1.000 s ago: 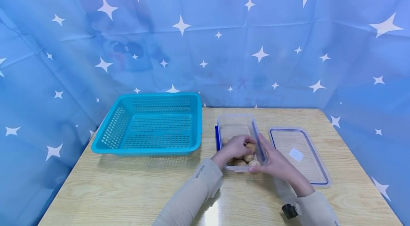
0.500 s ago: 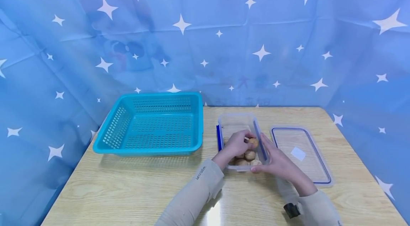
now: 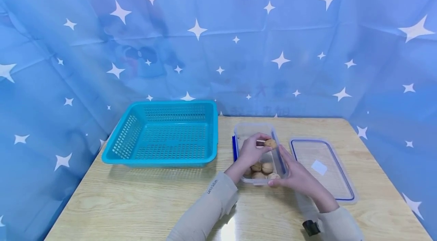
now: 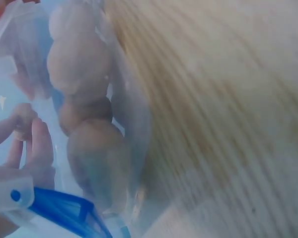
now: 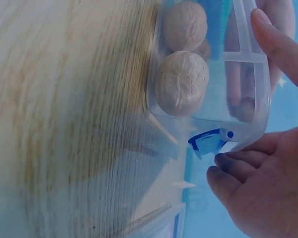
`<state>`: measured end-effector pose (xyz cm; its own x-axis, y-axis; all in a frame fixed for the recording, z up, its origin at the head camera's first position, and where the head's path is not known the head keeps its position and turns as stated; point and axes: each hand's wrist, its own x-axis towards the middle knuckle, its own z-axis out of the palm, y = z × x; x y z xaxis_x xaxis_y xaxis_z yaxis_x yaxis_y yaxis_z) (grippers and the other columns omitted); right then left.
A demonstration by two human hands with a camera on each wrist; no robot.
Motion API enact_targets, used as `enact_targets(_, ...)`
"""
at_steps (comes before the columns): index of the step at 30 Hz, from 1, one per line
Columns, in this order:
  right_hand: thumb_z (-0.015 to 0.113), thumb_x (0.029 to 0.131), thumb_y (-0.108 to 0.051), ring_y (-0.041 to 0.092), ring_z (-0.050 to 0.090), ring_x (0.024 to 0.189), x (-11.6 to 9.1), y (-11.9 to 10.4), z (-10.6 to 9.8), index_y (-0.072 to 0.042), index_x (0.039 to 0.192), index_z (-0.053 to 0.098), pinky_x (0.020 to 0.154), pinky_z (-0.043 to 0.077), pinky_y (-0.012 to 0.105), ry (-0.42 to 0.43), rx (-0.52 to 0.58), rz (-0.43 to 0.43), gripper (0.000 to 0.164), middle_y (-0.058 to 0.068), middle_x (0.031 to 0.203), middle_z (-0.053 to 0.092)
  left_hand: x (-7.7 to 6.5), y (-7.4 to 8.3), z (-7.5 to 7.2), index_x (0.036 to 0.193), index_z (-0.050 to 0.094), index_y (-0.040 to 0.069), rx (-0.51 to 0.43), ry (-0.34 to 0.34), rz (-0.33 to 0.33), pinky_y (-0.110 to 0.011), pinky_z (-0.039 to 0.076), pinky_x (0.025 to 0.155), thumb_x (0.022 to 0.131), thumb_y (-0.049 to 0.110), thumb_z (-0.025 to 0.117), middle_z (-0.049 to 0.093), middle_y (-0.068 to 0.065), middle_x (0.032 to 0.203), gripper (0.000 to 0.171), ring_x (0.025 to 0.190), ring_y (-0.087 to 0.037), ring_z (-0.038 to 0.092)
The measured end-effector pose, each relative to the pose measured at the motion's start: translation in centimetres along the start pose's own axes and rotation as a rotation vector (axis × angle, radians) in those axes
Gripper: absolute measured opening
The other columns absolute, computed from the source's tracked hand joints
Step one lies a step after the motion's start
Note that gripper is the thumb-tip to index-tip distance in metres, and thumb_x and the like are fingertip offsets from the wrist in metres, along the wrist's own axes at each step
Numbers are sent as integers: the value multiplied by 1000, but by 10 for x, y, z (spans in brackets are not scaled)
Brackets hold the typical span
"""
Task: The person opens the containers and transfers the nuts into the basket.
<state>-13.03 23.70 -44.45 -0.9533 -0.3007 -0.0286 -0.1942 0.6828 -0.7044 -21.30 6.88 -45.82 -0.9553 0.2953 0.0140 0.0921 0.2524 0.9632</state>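
Note:
My left hand (image 3: 250, 152) pinches a walnut (image 3: 271, 144) between thumb and fingers, over the inside of a clear plastic food container (image 3: 246, 129) with blue clips. In the left wrist view, that raised walnut (image 4: 25, 119) shows beyond the container wall. Several more walnuts (image 3: 268, 167) lie at the container's near end; two of them, including a pale walnut (image 5: 182, 83), show closely through the wall in the right wrist view. My right hand (image 3: 300, 175) holds the container's near right corner, thumb at the front rim and fingers along the right side.
A blue-green perforated basket (image 3: 158, 161) stands on the wooden table (image 3: 136, 203) at the left. To the right lies the clear lid (image 3: 331, 180) with a blue seal and a white label (image 3: 319, 167). A blue star-patterned curtain (image 3: 218, 43) hangs behind the table.
My left hand has lifted a walnut up from among the others in the container. My right hand keeps its hold on the container's corner. The head view has shifted slightly.

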Motion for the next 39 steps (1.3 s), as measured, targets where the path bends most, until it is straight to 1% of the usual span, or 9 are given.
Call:
enact_targets(4,88,72,-39,60,18,143,-1,2,3,8,156,6,111,23,74,2,15,-1,126,36,161,7,-1,4,-8,118,69,19,-87,11,31,-22,58,83,91,15,74,68,0,120,28,106,-17,69)
enact_targets(8,88,72,-39,60,16,144,-2,2,3,9,156,6,112,21,73,2,22,3,126,36,161,6,-2,23,-26,123,67,17,-127,-12,89,-25,58,87,92,17,72,67,-3,125,32,111,-20,68)
enact_targets(11,87,73,-40,60,15,144,-1,2,2,8,156,6,112,21,73,1,24,7,126,36,161,6,-1,40,-46,128,64,14,-138,-22,118,-27,58,91,93,18,71,65,-6,130,35,116,-24,66)
enact_targets(16,87,73,-42,60,15,144,0,1,-1,7,157,6,112,21,73,-2,5,11,126,35,161,6,6,62,-81,129,62,8,-150,-4,151,-30,57,96,93,14,71,63,-11,133,38,119,-28,65)
enact_targets(18,87,73,-43,60,14,144,-1,1,-2,6,157,6,112,21,74,0,-2,11,126,35,161,6,10,70,-95,129,62,7,-142,14,164,-31,56,97,93,13,71,63,-12,133,38,120,-29,65)
enact_targets(22,87,73,-43,59,13,145,-1,2,-4,6,157,6,113,19,73,3,-7,10,127,35,162,6,18,79,-123,129,62,8,-122,83,171,-35,56,99,93,14,70,62,-11,133,37,121,-27,65)
enact_targets(28,87,72,-42,60,14,144,-1,1,-4,7,157,7,113,20,73,0,-10,7,127,35,161,6,29,78,-162,129,61,8,-144,207,157,-39,53,104,94,14,69,60,-11,133,36,121,-28,64)
enact_targets(34,87,73,-42,60,16,143,-2,-1,-3,7,157,6,112,22,73,-5,-7,1,126,36,161,6,34,62,-198,131,59,6,-122,290,153,-41,52,105,96,16,66,57,-13,136,37,123,-29,62)
enact_targets(39,87,73,-43,61,19,142,-1,0,-2,7,157,7,111,25,73,-6,-18,-3,126,37,160,8,32,51,-221,133,58,6,-123,342,100,-42,50,108,97,15,65,55,-14,139,37,127,-29,59)
